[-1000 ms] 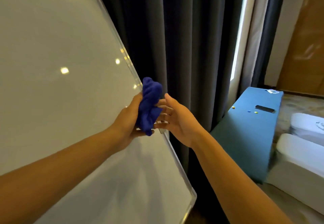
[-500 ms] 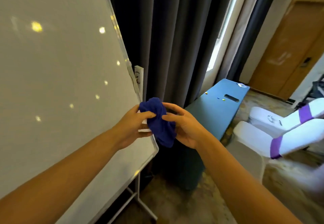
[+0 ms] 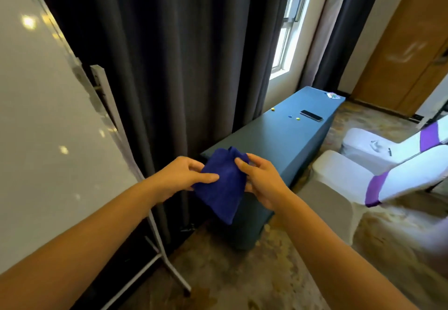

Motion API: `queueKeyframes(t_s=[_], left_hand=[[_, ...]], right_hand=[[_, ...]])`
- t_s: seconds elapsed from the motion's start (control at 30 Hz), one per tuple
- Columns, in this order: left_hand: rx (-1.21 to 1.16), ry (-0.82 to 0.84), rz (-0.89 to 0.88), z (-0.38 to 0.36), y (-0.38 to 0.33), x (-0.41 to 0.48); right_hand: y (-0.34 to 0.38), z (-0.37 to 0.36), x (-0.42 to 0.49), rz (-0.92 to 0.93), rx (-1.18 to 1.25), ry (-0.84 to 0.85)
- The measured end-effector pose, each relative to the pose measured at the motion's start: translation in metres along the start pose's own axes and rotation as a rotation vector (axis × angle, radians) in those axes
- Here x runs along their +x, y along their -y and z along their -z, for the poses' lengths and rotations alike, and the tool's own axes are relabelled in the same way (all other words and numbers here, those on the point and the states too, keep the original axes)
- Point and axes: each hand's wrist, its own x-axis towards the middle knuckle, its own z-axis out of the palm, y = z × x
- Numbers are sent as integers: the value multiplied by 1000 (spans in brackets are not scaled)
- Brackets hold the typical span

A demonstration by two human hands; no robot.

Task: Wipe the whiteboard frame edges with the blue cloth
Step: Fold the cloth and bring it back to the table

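Note:
The blue cloth hangs spread between both hands in the middle of the view. My left hand pinches its left edge and my right hand grips its upper right corner. The whiteboard fills the left side, tilted, with its metal frame edge running down its right side. Both hands and the cloth are to the right of the frame edge and apart from it, in front of the dark curtain.
A blue-covered table with a phone and small coloured bits stands just beyond the hands. White chairs with purple bands sit at the right. The whiteboard's stand legs reach onto the carpet. Dark curtains hang behind.
Both hands with the cloth have moved right, off the whiteboard's edge. The bunched cloth has been opened out between the two hands. The view has swung right and down.

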Motion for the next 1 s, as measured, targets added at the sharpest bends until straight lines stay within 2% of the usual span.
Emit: queueKeyframes(t_s=[0.13, 0.27, 0.4, 0.6, 0.77, 1.0], left_hand=[[-460, -28, 67, -63, -2, 54], [-760, -121, 123, -113, 13, 113], [-1069, -128, 147, -139, 45, 178], [-1105, -168, 340, -159, 73, 283], [-1116, -174, 490, -166, 86, 355], [-1123, -376, 653, -190, 103, 416]], right_hand=[[-16, 73, 35, -162, 149, 46], [-36, 123, 85, -259, 193, 159], [-56, 155, 144, -396, 265, 123], [-83, 185, 245, -608, 140, 2], [-94, 208, 310, -695, 79, -11], [-133, 242, 377, -825, 25, 15]])
